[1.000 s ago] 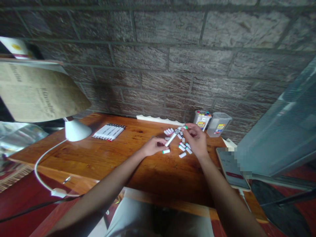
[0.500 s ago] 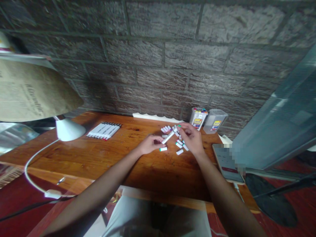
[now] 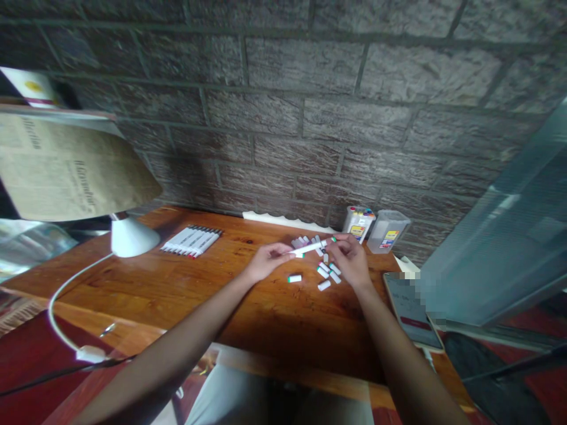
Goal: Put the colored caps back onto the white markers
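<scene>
A white marker [image 3: 310,247] with a green end is held level above the wooden desk [image 3: 186,289], between both hands. My left hand [image 3: 266,261] pinches its left end. My right hand [image 3: 352,260] is closed on its right, green-tipped end. Under and around the hands lie several loose white caps [image 3: 325,274], some with green ends; one cap [image 3: 295,278] lies apart just below my left hand.
A row of white markers [image 3: 191,241] lies at the back left, beside a white lamp base [image 3: 133,236] with its cord. Two clear plastic boxes [image 3: 376,229] stand by the brick wall. A phone [image 3: 411,310] lies at the right edge.
The marker has been raised from a slant to nearly level, both hands lifting slightly. The camera view shifted a little.
</scene>
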`<state>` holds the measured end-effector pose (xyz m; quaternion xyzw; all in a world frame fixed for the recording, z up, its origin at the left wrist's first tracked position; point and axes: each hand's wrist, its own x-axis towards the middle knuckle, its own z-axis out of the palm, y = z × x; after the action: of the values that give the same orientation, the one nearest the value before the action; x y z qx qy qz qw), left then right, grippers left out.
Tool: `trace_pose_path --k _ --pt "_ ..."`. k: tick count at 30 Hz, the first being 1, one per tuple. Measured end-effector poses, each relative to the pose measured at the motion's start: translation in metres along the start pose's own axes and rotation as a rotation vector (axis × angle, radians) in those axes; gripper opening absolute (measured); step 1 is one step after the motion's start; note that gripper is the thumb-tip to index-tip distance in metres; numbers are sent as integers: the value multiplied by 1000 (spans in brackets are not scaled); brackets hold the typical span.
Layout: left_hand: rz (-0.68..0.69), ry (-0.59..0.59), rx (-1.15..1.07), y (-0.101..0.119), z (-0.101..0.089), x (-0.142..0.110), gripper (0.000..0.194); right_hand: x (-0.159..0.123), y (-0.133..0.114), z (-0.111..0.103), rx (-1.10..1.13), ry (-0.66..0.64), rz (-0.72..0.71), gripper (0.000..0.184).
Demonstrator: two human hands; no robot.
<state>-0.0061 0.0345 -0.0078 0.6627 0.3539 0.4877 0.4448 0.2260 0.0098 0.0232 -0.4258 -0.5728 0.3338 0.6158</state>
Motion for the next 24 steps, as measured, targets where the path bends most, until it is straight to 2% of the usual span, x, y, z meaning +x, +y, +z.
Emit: trace_pose_path --k 2,5,8,12,16,19,21,24 --pt "-53 85 -95 5 -3 1 35 0 -2 -2 4 -16 50 36" --pt "-104 192 -294 8 -9 4 36 -4 -5 0 -48 -150 108 36" --pt "-79 245 -435 10 -13 7 33 -11 -3 8 -143 -299 67 32" --pt "-50 261 -506 10 -16 7 29 -18 6 17 -271 -358 6 26" --pt "-28 253 -504 11 -11 9 31 -20 18 21 -346 -403 -54 21" --pt "34 228 -411 18 -3 16 31 -21 24 23 -382 -406 -110 17" --pt "74 181 -321 25 5 24 31 -22 27 24 -406 -403 -144 16" --pt "116 47 -208 36 18 34 29 -22 29 26 -483 -396 -201 18"
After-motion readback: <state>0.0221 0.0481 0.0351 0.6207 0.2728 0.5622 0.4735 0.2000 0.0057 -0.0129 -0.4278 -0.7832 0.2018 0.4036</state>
